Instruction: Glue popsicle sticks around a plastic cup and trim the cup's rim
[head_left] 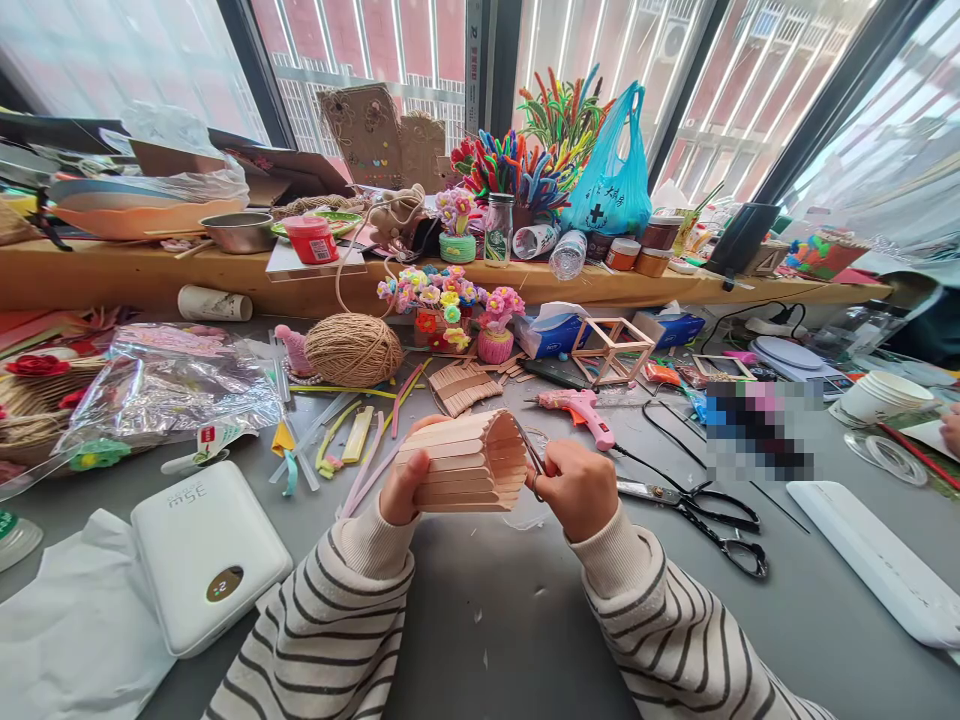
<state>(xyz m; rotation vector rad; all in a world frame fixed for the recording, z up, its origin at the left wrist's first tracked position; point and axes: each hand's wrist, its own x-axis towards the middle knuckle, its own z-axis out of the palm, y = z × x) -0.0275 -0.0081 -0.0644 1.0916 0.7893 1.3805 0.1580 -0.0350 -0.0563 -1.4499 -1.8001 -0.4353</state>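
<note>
Above the middle of the grey table, my left hand (403, 487) is closed around a tube-shaped holder made of wooden craft sticks (465, 470). The holder lies on its side, its open, scalloped end turned to the right. My right hand (579, 488) grips small metal scissors (534, 455), whose blades reach the rim of that open end. Part of the scissors is hidden by my fingers. Just behind, a pink glue gun (577, 408) rests on the table. Large black-handled scissors (697, 508) lie to the right of my right hand.
A white power bank (210, 560) lies at left, a long white case (874, 560) at right. Behind are a twine ball (354, 350), a flat panel of craft sticks (461, 388) and a wooden cube frame (613, 350). Another person's hand (951, 430) shows at the right edge.
</note>
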